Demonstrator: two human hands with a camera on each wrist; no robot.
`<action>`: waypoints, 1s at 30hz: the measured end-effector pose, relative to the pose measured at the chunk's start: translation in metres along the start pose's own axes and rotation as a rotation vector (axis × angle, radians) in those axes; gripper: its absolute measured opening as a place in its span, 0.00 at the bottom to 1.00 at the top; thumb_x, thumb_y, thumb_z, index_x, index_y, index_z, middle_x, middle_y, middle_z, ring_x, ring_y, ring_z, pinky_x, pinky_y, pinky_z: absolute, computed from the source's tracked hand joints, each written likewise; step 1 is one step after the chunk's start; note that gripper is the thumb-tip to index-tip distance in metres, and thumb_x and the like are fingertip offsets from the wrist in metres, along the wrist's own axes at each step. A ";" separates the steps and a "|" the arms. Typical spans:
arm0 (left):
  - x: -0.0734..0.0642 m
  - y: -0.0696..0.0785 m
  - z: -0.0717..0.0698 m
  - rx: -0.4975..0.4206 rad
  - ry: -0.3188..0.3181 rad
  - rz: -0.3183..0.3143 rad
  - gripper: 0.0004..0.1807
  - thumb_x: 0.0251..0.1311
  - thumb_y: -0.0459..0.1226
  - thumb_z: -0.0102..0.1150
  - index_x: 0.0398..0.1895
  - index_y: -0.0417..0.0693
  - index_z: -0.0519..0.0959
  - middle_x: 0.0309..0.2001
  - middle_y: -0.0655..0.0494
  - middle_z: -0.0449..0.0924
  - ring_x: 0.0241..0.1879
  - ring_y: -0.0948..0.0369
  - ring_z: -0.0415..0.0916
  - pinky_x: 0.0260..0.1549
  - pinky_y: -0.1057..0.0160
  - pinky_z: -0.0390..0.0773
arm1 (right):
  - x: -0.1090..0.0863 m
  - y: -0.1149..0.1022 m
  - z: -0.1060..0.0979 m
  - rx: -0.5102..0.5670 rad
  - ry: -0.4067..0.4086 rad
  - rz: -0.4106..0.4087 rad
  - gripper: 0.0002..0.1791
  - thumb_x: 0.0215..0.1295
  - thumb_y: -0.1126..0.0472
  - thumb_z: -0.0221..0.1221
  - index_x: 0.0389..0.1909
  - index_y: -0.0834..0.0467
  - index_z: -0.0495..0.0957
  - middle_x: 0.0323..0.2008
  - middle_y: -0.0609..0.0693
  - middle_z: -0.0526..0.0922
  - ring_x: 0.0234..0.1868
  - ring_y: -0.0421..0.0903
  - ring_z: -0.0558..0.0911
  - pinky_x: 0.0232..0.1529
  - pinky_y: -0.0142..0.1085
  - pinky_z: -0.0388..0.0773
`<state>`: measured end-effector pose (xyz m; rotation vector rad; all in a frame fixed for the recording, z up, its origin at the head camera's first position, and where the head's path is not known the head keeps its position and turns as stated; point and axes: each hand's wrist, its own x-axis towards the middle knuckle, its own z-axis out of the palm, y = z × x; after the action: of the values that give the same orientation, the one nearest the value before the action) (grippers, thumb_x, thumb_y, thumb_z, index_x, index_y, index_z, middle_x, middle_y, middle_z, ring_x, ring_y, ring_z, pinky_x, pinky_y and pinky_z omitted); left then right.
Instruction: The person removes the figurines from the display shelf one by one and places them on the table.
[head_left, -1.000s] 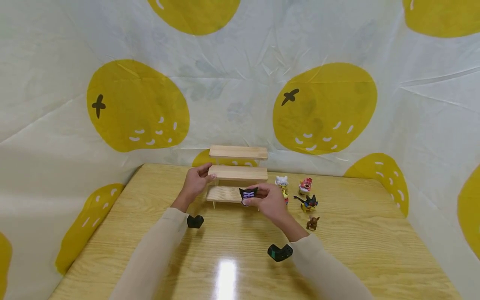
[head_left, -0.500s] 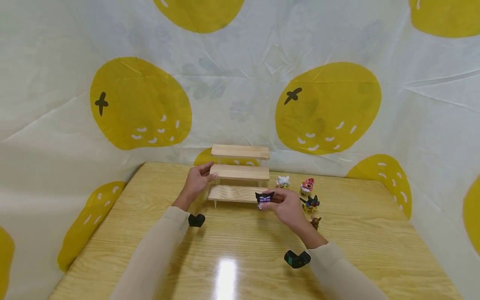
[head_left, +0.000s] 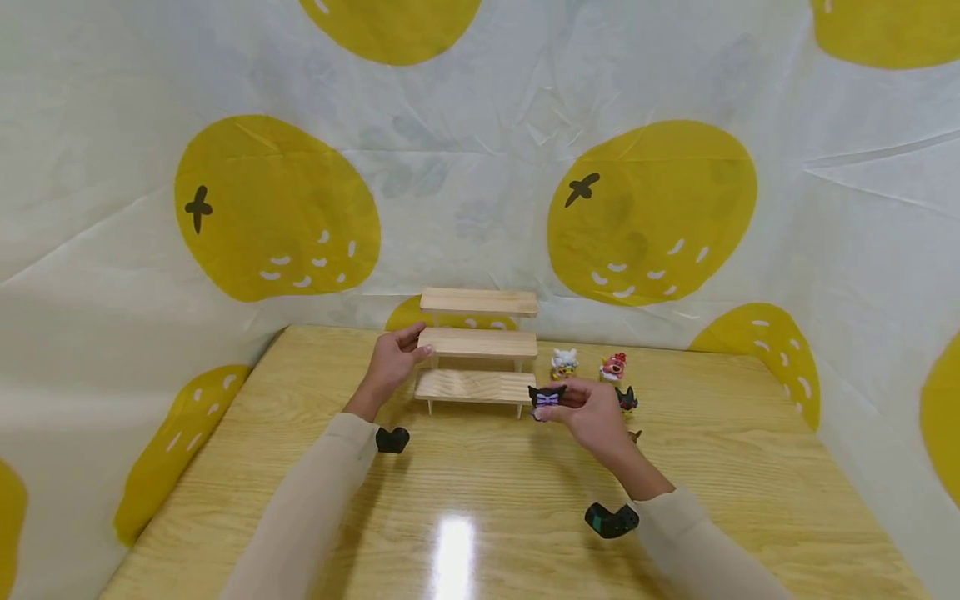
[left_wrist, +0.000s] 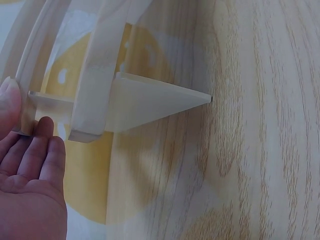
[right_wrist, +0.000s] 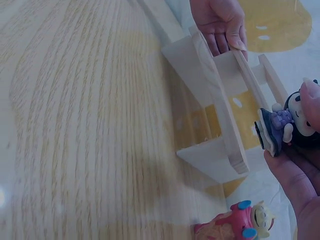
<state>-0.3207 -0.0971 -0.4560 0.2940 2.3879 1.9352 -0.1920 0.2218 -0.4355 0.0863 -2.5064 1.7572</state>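
Observation:
A three-tier wooden display stand (head_left: pixel 480 342) with translucent legs stands near the back of the table. My left hand (head_left: pixel 393 361) grips the left end of its middle shelf; in the left wrist view the thumb lies over the board (left_wrist: pixel 28 90) and fingers are under it. My right hand (head_left: pixel 596 414) pinches a small figurine (head_left: pixel 547 400) with a black eared hood and a purple bow, just off the right end of the lowest shelf. In the right wrist view that figurine (right_wrist: pixel 285 120) shows a white face and a dark skirt, thumb at its head and fingers below.
Right of the stand are a white-hatted figurine (head_left: pixel 564 363), a red-and-white one (head_left: pixel 613 367), a black-eared one (head_left: pixel 627 401) and a brown one (head_left: pixel 635 436) partly behind my wrist. The right wrist view shows a red-suited figurine (right_wrist: pixel 240 222). A fruit-print sheet (head_left: pixel 465 208) hangs behind the table.
My right hand has moved right with the black-hooded figurine, from before the lowest shelf to beyond its right end, covering more of the figurines there. My left hand has stayed on the middle shelf.

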 end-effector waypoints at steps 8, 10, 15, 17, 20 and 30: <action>0.002 0.000 0.001 -0.014 -0.003 -0.007 0.32 0.74 0.30 0.59 0.78 0.36 0.64 0.79 0.43 0.65 0.77 0.46 0.66 0.72 0.47 0.74 | -0.003 0.004 -0.008 -0.016 0.014 -0.002 0.19 0.58 0.65 0.76 0.51 0.63 0.88 0.46 0.64 0.91 0.43 0.46 0.92 0.39 0.30 0.89; 0.002 -0.001 0.001 -0.011 -0.006 -0.005 0.32 0.74 0.31 0.59 0.78 0.36 0.63 0.79 0.42 0.64 0.77 0.46 0.66 0.72 0.47 0.73 | -0.003 0.005 -0.010 -0.014 0.016 -0.005 0.19 0.58 0.66 0.75 0.51 0.63 0.88 0.46 0.65 0.90 0.43 0.45 0.92 0.39 0.29 0.88; 0.001 -0.001 0.000 -0.014 -0.007 -0.005 0.32 0.74 0.31 0.59 0.79 0.36 0.63 0.79 0.42 0.64 0.77 0.46 0.65 0.73 0.47 0.73 | -0.005 0.008 -0.012 -0.019 0.032 0.006 0.19 0.57 0.68 0.75 0.50 0.65 0.88 0.48 0.66 0.90 0.43 0.41 0.91 0.39 0.27 0.88; 0.001 -0.001 0.000 -0.015 -0.002 -0.010 0.32 0.74 0.31 0.59 0.78 0.37 0.64 0.79 0.42 0.64 0.77 0.46 0.65 0.73 0.48 0.73 | -0.005 0.010 -0.013 -0.030 0.042 0.013 0.18 0.57 0.68 0.75 0.50 0.66 0.87 0.48 0.66 0.90 0.42 0.39 0.90 0.39 0.27 0.87; 0.000 -0.001 0.000 -0.009 -0.001 -0.015 0.32 0.74 0.31 0.59 0.78 0.37 0.64 0.79 0.43 0.65 0.78 0.46 0.65 0.73 0.48 0.73 | -0.006 0.012 -0.013 -0.040 0.055 0.031 0.18 0.56 0.68 0.76 0.49 0.67 0.87 0.47 0.66 0.90 0.42 0.38 0.90 0.39 0.27 0.87; 0.000 0.000 0.000 -0.017 -0.016 -0.004 0.33 0.74 0.32 0.59 0.79 0.36 0.63 0.79 0.42 0.63 0.78 0.45 0.64 0.73 0.47 0.73 | -0.010 0.016 -0.016 -0.033 0.052 0.018 0.21 0.57 0.68 0.75 0.52 0.66 0.86 0.52 0.66 0.88 0.47 0.48 0.91 0.42 0.26 0.88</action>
<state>-0.3203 -0.0973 -0.4555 0.3024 2.3589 1.9425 -0.1835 0.2424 -0.4460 0.0162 -2.5064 1.7008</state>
